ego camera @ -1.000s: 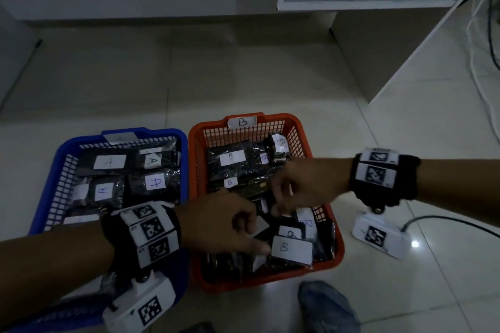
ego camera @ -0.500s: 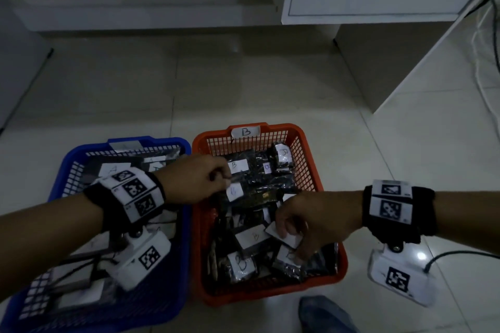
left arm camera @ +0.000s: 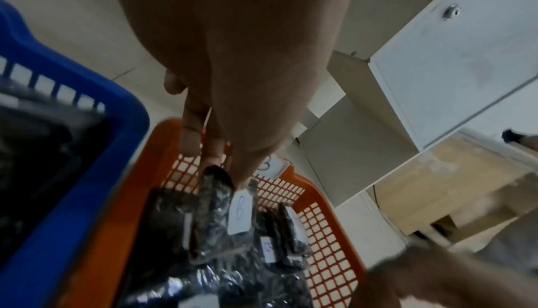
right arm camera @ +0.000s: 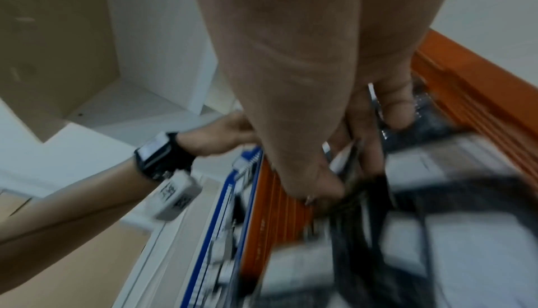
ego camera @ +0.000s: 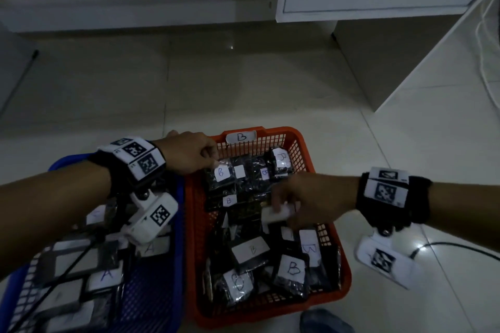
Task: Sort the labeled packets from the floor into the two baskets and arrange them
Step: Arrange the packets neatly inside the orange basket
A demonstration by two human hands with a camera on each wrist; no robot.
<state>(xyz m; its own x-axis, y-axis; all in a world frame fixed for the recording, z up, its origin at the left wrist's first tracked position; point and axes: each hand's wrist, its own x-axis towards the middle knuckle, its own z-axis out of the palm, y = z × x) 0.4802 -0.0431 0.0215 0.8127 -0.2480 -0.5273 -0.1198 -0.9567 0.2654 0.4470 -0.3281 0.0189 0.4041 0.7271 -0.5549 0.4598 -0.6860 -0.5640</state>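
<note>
My left grip (ego camera: 189, 153) pinches a B packet (ego camera: 220, 176) at the orange basket's (ego camera: 194, 224) far left corner — my right grip (ego camera: 303, 201) pinches another packet (ego camera: 274, 215) mid-basket; A packets (ego camera: 105, 276) fill the blue basket (ego camera: 151, 292).

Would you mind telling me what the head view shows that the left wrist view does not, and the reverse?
Only the head view shows the A-labeled packets in the blue basket and the right hand gripping a packet. Only the left wrist view shows the left hand's fingertips pinching the B packet. Both show the orange basket with its B tag.
</note>
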